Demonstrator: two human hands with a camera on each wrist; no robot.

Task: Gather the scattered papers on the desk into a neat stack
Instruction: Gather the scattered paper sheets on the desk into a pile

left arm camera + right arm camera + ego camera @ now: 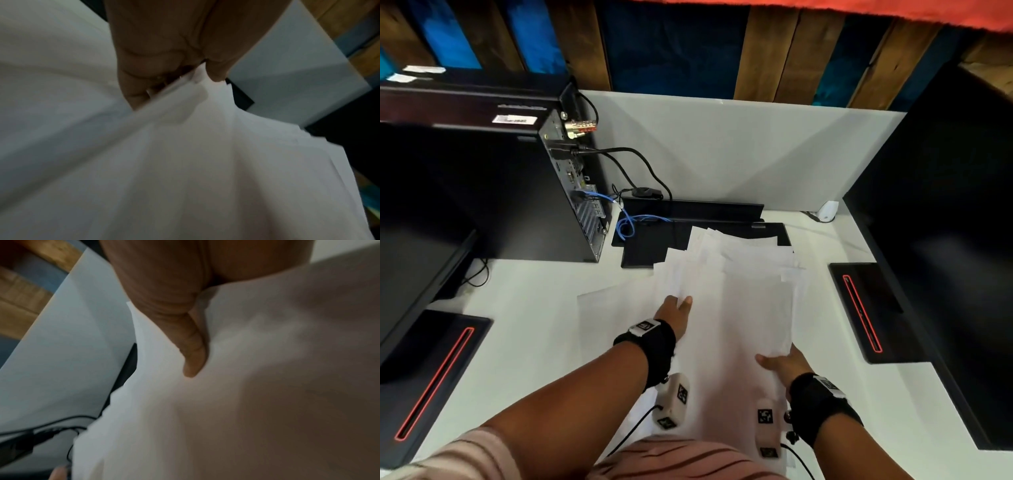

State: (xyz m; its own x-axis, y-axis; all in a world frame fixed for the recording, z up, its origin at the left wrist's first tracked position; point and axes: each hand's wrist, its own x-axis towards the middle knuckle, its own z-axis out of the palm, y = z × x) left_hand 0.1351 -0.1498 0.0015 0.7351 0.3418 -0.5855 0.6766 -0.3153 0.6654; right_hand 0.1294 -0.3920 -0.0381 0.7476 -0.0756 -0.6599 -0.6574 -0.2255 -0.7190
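A loose sheaf of several white papers (736,294) lies fanned across the middle of the white desk (524,342), its far end over a black monitor base. My left hand (677,305) pinches the sheaf's left edge, thumb on top and fingers beneath, as the left wrist view shows on the paper edges (185,91). My right hand (779,365) holds the near right corner, thumb lying on top of the sheets (226,386). One more sheet (606,308) lies flat to the left, partly under the sheaf.
A black computer tower (544,192) with cables stands at the back left. Monitor bases with red stripes sit at the left (438,380) and right (866,308). A dark monitor (945,240) rises at the right. A white partition (722,147) backs the desk.
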